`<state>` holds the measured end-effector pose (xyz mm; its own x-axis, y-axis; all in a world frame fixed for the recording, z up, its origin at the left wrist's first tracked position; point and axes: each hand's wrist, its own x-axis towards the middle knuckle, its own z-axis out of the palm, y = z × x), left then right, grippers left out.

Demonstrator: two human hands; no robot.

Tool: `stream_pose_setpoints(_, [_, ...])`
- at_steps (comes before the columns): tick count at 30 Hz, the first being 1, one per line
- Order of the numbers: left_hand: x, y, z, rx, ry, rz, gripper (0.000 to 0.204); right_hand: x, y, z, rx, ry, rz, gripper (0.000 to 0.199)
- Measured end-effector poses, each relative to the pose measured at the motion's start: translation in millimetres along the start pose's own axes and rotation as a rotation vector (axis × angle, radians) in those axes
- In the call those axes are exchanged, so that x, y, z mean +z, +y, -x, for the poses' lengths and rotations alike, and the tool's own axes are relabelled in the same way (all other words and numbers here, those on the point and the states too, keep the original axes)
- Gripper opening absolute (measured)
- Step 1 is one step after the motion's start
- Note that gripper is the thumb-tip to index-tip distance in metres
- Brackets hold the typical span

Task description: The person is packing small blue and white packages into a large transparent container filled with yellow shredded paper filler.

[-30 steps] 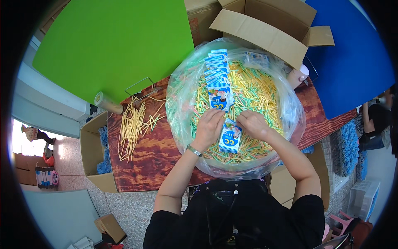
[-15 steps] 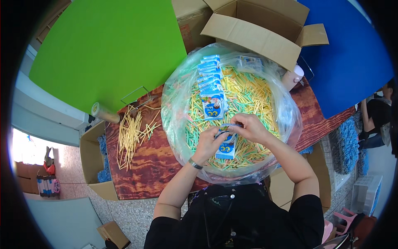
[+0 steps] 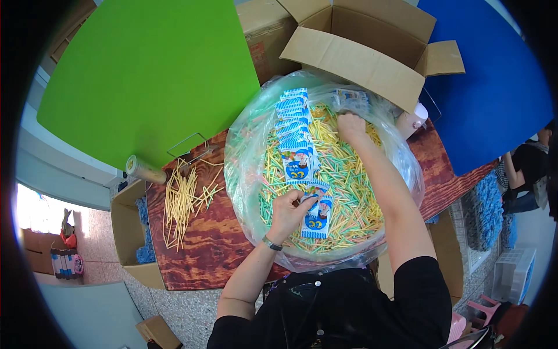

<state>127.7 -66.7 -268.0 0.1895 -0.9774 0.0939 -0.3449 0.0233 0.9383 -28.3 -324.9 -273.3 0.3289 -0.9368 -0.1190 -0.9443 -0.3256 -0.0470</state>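
Note:
My left hand (image 3: 287, 214) pinches the upper part of a small blue-and-white packet (image 3: 317, 224) with a cartoon figure on it. This packet lies over thin pastel sticks (image 3: 349, 203), green, yellow and pink, heaped in a large clear plastic bag (image 3: 247, 212). My right hand (image 3: 352, 127) is at the far right of the heap among yellow sticks, its fingers curled down; what they hold is hidden. A row of overlapping packets of the same kind (image 3: 297, 163) runs away from my left hand over the sticks. Another packet (image 3: 350, 98) lies near the bag's far edge, under the plastic.
The wood-patterned table (image 3: 197, 256) carries a pile of loose yellow sticks (image 3: 181, 200) on the left. An open cardboard box (image 3: 354, 55) stands behind the bag, between a green board (image 3: 151, 75) and a blue board (image 3: 482, 87). A pale bottle (image 3: 414, 118) stands right; another person (image 3: 526, 166) is far right.
My right hand has left the packet and reached forward to the yellow sticks at the far right. My left hand still holds the packet. The view has shifted slightly.

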Motion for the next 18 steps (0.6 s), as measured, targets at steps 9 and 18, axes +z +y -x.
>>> stream_pose_setpoints(9, [-5,6,0,-0.025,0.023,-0.008,0.024,-8,-5,-8,0.036,-0.225,0.006,0.027])
stream_pose_setpoints(18, [-2,12,-4,-0.081,0.009,0.339,0.014,-23,44,57,-0.303,-0.160,-0.685,0.028])
